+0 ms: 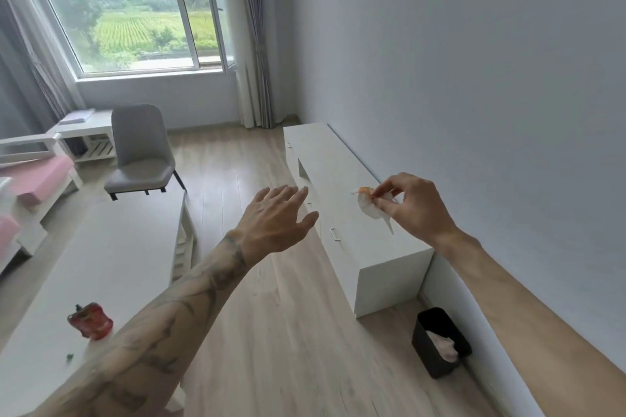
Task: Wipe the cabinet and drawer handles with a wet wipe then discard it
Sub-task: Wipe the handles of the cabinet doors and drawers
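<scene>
A long low white cabinet (342, 179) runs along the right wall, with small metal handles on its front, one handle (334, 234) near its close end. My right hand (411, 205) hovers above the cabinet top and pinches a thin white wet wipe (371, 208) with an orange part at its top; the wipe hangs down from my fingertips. My left hand (276, 218) is stretched out over the floor beside the cabinet front, fingers straight and spread, holding nothing. A black bin (440, 342) stands on the floor by the cabinet's near end, with crumpled wipes inside.
A white coffee table (101, 264) at the left carries a red packet (90, 320). A grey chair (140, 152) stands behind it, and a white side table sits under the window. Wooden floor runs between the table and the cabinet.
</scene>
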The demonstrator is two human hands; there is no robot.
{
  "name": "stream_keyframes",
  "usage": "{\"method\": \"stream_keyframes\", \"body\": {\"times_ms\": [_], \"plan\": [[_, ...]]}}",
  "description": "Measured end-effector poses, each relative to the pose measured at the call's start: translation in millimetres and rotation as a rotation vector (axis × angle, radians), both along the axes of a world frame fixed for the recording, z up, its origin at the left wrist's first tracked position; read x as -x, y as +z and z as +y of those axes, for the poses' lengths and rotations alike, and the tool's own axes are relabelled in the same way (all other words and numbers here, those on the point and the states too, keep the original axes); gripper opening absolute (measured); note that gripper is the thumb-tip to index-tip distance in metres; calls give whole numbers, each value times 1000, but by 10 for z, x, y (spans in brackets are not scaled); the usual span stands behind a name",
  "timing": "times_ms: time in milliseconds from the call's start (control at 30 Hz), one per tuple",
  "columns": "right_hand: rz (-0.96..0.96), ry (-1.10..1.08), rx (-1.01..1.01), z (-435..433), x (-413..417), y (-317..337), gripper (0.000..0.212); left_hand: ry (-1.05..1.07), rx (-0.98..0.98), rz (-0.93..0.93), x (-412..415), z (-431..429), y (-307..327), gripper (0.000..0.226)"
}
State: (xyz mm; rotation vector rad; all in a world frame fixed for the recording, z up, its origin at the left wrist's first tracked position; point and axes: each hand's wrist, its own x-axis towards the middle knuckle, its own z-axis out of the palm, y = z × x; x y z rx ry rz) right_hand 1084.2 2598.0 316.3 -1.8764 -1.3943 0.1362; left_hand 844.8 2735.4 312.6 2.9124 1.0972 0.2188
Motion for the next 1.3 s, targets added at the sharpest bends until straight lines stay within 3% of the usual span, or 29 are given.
{"method": "stream_keyframes", "body": {"times_ms": [367,767,1033,1300], "plan": [[42,-34,-11,3273,-955,-454,7,-54,-21,103,-1053,3271,-297,69],[81,-255,27,5655,-1915,-861,5,-296,-3,101,-2631,6126,-714,68],[177,-658,50,6718,-2421,-1481,5,-671,-21,176,-4009,7728,-1375,69],[345,-962,156,6804,-2268,-2146,4,-979,41,280,-4664,8010,-2087,68]]}}
